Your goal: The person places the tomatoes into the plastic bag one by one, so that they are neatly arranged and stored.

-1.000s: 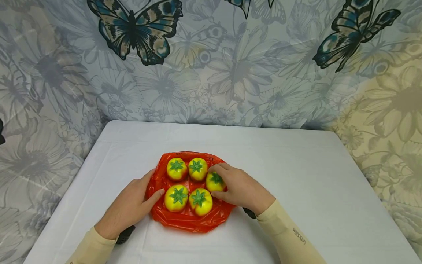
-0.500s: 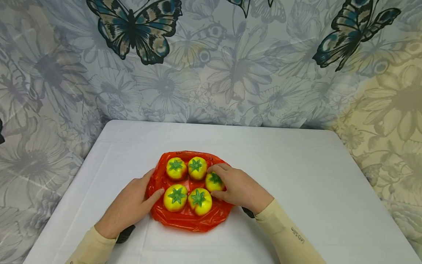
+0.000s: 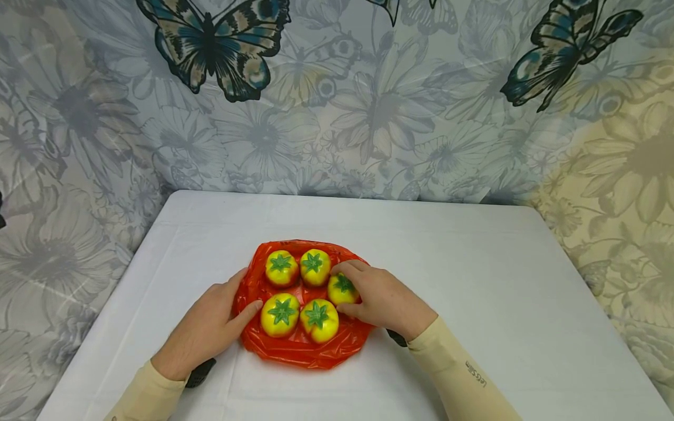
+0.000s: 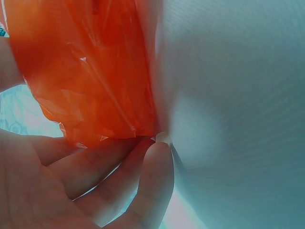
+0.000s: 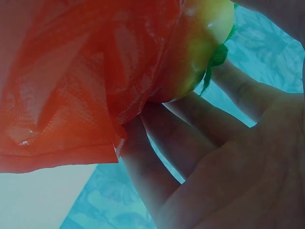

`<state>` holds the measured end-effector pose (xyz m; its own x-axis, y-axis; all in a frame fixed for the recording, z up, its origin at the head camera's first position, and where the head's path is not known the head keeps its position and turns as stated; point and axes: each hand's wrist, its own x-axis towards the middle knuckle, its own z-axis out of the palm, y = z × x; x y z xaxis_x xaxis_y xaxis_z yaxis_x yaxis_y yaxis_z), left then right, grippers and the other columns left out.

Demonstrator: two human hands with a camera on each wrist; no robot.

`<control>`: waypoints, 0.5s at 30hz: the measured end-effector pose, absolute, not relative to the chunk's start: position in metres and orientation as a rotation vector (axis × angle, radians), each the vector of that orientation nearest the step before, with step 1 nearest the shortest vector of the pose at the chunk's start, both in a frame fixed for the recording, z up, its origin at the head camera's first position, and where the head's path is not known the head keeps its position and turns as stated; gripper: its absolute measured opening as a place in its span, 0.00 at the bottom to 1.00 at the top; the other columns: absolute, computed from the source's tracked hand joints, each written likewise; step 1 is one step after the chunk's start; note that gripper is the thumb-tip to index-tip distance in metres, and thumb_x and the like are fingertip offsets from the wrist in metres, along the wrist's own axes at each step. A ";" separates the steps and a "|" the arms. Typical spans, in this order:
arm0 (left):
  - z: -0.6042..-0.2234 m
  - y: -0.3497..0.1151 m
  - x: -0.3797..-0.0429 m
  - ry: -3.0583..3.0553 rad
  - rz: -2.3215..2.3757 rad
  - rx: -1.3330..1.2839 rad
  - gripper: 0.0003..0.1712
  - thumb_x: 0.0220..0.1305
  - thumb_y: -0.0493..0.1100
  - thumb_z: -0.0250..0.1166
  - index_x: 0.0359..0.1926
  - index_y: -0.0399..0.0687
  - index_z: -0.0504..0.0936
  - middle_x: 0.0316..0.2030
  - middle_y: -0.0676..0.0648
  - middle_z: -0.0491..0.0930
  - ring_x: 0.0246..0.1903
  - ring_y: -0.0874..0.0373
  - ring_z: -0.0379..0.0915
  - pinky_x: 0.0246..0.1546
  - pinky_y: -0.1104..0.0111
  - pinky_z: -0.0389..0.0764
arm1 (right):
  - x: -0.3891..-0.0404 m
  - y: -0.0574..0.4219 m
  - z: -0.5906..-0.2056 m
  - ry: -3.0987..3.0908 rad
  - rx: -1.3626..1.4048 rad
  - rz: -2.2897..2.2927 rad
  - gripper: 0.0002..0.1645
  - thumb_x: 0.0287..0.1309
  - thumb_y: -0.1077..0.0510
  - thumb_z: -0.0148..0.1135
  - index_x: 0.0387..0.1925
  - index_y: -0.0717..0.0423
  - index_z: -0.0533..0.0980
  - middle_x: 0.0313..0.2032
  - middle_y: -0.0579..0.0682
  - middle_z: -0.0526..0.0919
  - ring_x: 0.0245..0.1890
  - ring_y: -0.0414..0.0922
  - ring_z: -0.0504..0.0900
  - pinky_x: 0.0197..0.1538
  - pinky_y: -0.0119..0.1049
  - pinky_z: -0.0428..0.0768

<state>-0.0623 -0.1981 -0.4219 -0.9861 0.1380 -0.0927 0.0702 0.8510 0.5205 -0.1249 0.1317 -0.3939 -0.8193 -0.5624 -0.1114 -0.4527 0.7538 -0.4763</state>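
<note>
Several round yellow fruits with red undersides and green star-shaped leaf tops, like tomatoes, sit on a red plastic bag [image 3: 310,355] in the head view. My right hand [image 3: 383,297] grips the rightmost fruit [image 3: 342,290] between thumb and fingers. In the right wrist view, the fingers lie along that fruit [image 5: 198,47] and the bag's edge. My left hand [image 3: 210,321] holds the bag's left side, thumb over the rim near the front-left fruit [image 3: 280,316]. The left wrist view has its fingertips against the lower side of the bag [image 4: 86,71].
The bag rests on a white-covered table [image 3: 447,251]. Behind it hangs wall covering [image 3: 379,117] with grey flowers and large butterflies. Two more fruits stand at the back of the bag, the back-left fruit [image 3: 281,269] and the back-middle fruit [image 3: 315,268].
Almost nothing differs. The right hand and the fruits sit very slightly further left than a second ago; both hands keep their holds.
</note>
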 end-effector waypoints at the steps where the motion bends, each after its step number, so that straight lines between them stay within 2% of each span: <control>1: -0.422 -0.198 -0.062 2.899 0.810 0.164 0.50 0.77 0.69 0.61 0.84 0.44 0.60 0.65 0.41 0.83 0.61 0.42 0.80 0.58 0.44 0.88 | -0.125 0.132 -0.394 2.702 -0.795 -0.639 0.33 0.62 0.47 0.80 0.66 0.40 0.75 0.59 0.43 0.82 0.50 0.41 0.85 0.61 0.42 0.87; 5: -0.421 -0.198 -0.062 2.901 0.810 0.173 0.50 0.77 0.69 0.60 0.84 0.43 0.60 0.65 0.40 0.83 0.61 0.42 0.80 0.58 0.43 0.88 | -0.126 0.132 -0.394 2.692 -0.787 -0.622 0.35 0.63 0.46 0.79 0.68 0.40 0.75 0.61 0.44 0.82 0.53 0.42 0.84 0.62 0.44 0.87; 9: -0.421 -0.200 -0.062 2.904 0.831 0.188 0.51 0.77 0.70 0.59 0.85 0.43 0.58 0.67 0.39 0.82 0.61 0.41 0.80 0.58 0.42 0.87 | -0.126 0.132 -0.392 2.686 -0.758 -0.614 0.40 0.62 0.44 0.79 0.72 0.40 0.73 0.66 0.45 0.80 0.60 0.44 0.84 0.66 0.48 0.86; 15: -0.414 -0.205 -0.063 2.868 0.861 0.168 0.55 0.79 0.73 0.53 0.87 0.41 0.50 0.78 0.33 0.70 0.74 0.33 0.71 0.70 0.35 0.76 | -0.124 0.146 -0.385 2.731 -0.765 -0.702 0.45 0.63 0.39 0.78 0.77 0.41 0.70 0.73 0.46 0.76 0.71 0.48 0.79 0.71 0.54 0.82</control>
